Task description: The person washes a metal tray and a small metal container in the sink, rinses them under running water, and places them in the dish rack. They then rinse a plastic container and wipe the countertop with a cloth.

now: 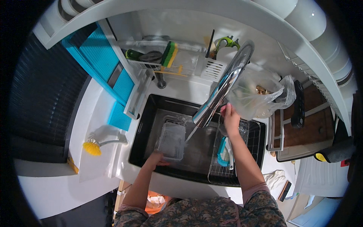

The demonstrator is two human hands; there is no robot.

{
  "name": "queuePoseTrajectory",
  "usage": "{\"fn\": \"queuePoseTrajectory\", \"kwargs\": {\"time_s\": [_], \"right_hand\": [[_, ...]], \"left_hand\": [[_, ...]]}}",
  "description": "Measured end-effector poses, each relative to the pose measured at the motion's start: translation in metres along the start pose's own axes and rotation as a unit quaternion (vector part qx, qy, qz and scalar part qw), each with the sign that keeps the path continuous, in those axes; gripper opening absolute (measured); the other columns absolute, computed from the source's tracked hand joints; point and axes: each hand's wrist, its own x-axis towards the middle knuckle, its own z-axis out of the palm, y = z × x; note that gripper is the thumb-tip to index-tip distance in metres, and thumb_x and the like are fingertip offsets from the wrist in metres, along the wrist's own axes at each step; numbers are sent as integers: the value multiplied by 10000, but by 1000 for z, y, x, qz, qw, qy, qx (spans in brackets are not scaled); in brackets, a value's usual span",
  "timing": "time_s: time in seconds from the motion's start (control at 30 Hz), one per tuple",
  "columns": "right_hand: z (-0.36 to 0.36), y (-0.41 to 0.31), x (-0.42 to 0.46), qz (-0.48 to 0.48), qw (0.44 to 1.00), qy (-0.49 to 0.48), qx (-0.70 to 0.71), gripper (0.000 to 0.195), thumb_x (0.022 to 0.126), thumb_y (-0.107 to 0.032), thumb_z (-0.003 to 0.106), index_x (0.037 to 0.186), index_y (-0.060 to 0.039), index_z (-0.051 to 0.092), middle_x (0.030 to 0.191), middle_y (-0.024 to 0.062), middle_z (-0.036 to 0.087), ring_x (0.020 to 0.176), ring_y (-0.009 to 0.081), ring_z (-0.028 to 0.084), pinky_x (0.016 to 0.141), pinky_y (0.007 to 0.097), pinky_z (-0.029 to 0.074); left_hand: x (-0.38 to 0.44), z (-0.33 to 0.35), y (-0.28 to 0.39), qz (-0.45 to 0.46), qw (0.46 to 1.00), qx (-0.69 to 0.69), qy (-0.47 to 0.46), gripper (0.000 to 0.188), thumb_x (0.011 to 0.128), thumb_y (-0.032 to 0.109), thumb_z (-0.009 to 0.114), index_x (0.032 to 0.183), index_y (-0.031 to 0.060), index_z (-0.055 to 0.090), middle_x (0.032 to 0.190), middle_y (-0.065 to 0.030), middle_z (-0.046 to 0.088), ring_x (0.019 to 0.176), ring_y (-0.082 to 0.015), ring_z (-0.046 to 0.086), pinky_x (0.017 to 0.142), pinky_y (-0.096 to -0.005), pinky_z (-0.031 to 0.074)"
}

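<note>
A clear plastic container point(171, 139) lies in the left part of the dark sink point(198, 153). Its near left corner is held by my left hand point(158, 159). Water runs from the chrome faucet point(212, 103) in a slanting stream that comes down at the container's right side. My right hand point(230, 117) is raised to the right of the faucet, with its fingertips at the faucet's thin handle point(222, 105); part of that contact is hidden. Below my right hand, a wire rack point(214, 170) in the sink bears a turquoise and white brush point(223, 151).
Behind my right hand stands a clear plastic bag point(246, 96) with scraps inside. A wire shelf on the wall holds a green and yellow sponge point(170, 54). On the left are a yellow-headed brush point(92, 147) and turquoise ridged panels point(99, 56). A white shelf point(181, 5) arches overhead.
</note>
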Motion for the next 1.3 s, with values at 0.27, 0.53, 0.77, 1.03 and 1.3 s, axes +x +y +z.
{"fn": "queuePoseTrajectory", "kwargs": {"time_s": [0.27,0.53,0.77,1.03,1.3], "right_hand": [[16,-8,-10,24,984,-92,151,314,998,-241,423,888,1,591,793,18,603,710,81,556,670,227,463],[12,-97,-86,-170,963,-33,207,248,933,-167,521,1098,15,562,1022,84,598,900,168,566,840,278,434],[15,-129,-72,-253,966,-47,27,373,816,-59,666,1156,-9,520,946,106,575,823,203,573,740,293,466],[62,-25,-184,419,808,-248,331,523,955,-434,456,1284,-29,407,1144,115,555,1003,276,565,893,440,460],[46,-4,-198,495,694,-23,522,265,992,-361,391,976,-105,458,840,98,598,728,200,601,628,354,506]], "left_hand": [[-23,9,18,168,761,533,331,496,778,187,552,1257,86,473,1107,-186,535,806,-350,625,656,-401,535],[-63,14,31,432,534,560,463,519,701,66,602,1214,75,525,1091,-145,564,865,-288,602,755,-372,494],[-67,10,36,538,449,529,478,438,758,1,549,1192,57,546,1093,-146,560,811,-292,557,671,-379,442],[-74,51,15,529,467,520,482,391,797,43,556,1182,109,545,1118,-137,540,799,-281,536,681,-393,415],[-104,88,-32,679,494,484,247,398,802,255,641,1166,131,538,1170,-109,503,1009,-289,511,843,-427,407]]}}
